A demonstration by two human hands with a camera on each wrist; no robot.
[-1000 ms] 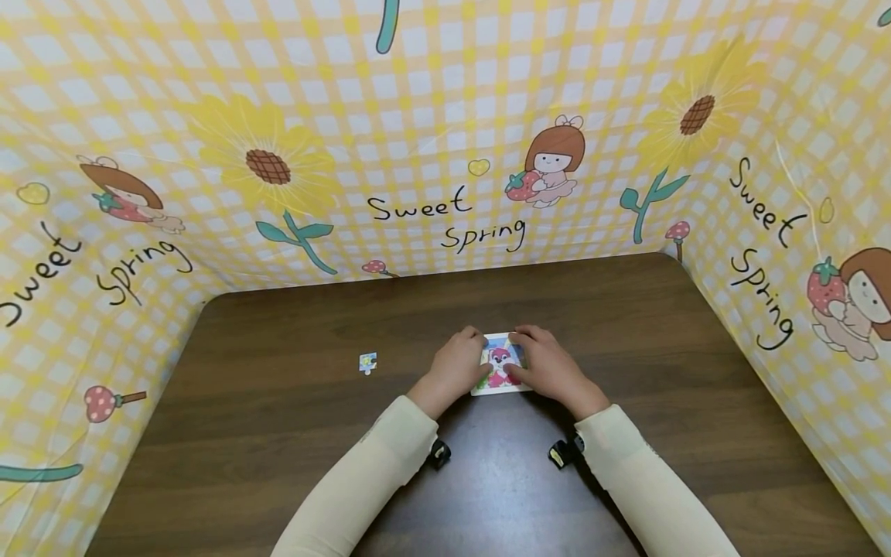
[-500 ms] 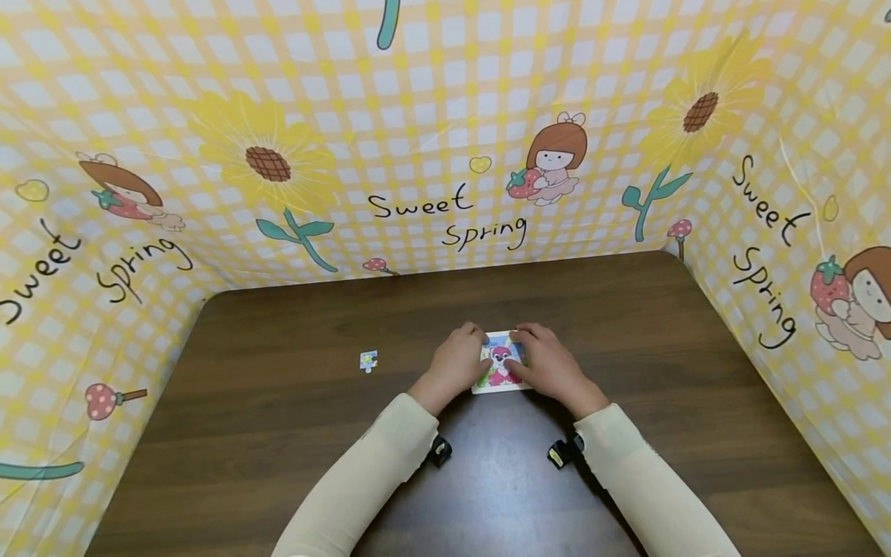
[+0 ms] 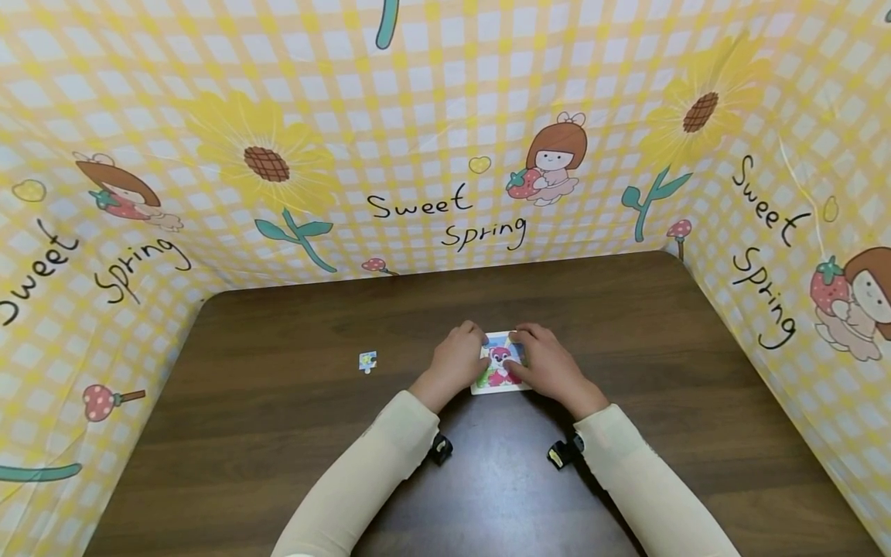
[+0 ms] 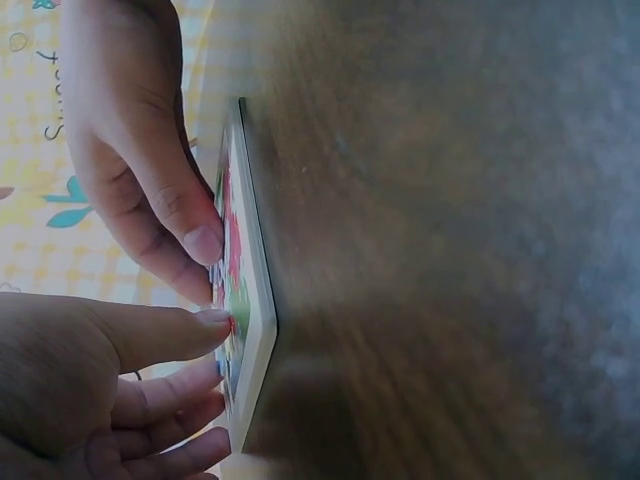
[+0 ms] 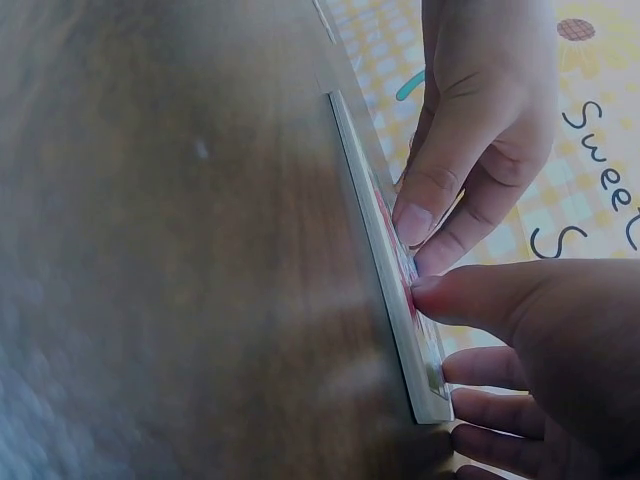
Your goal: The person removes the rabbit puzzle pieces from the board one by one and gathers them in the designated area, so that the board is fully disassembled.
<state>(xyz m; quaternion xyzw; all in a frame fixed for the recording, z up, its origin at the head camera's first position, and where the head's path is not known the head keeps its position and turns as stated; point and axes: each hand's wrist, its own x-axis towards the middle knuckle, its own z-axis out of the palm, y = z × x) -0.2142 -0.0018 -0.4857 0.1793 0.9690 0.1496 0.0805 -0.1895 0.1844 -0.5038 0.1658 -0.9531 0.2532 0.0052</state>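
Note:
A small jigsaw puzzle (image 3: 497,376) with a white frame and a pink cartoon animal lies flat on the brown table. My left hand (image 3: 455,362) rests on its left side, and my right hand (image 3: 552,367) on its right side. In the left wrist view, the left thumb (image 4: 190,330) presses on the picture, with the other fingertips along the frame's side. The right wrist view shows the right thumb (image 5: 465,297) on the picture too, its fingers extended by the near corner. Both thumbs stand close together over the picture.
One loose puzzle piece (image 3: 367,361), light blue with yellow, lies on the table (image 3: 278,433) left of the hands. A yellow checked cloth (image 3: 431,139) with flowers and cartoon figures walls the table at the back and both sides.

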